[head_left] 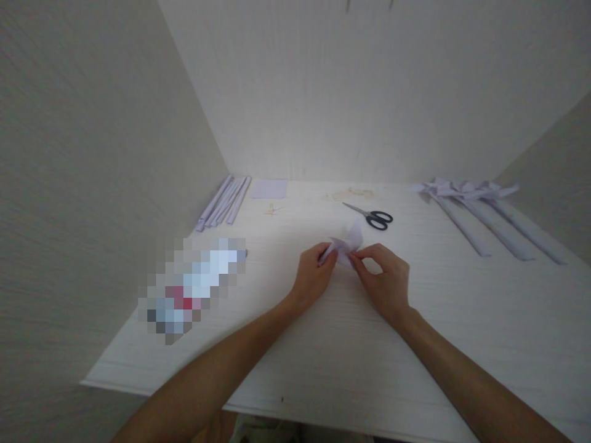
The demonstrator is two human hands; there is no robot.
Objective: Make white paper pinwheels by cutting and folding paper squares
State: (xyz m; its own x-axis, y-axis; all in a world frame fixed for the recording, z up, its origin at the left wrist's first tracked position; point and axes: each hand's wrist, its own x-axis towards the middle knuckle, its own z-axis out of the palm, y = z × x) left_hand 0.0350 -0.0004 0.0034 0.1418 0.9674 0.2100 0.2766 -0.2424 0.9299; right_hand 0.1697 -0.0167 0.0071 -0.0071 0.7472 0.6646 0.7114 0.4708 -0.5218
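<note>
A small folded piece of pale lilac paper (347,244) is pinched between both my hands just above the white table (415,344). My left hand (313,274) grips its left side with fingers closed. My right hand (385,275) pinches its right lower edge with thumb and fingers. One pointed flap of the paper stands up toward the back. Black-handled scissors (370,216) lie on the table a little behind the paper, shut.
Several rolled lilac paper sticks (224,201) lie at the back left by the wall, next to a flat lilac sheet (269,188). Finished paper pieces on long sticks (480,212) lie at the back right. A blurred-out object (194,286) sits front left. Walls enclose three sides.
</note>
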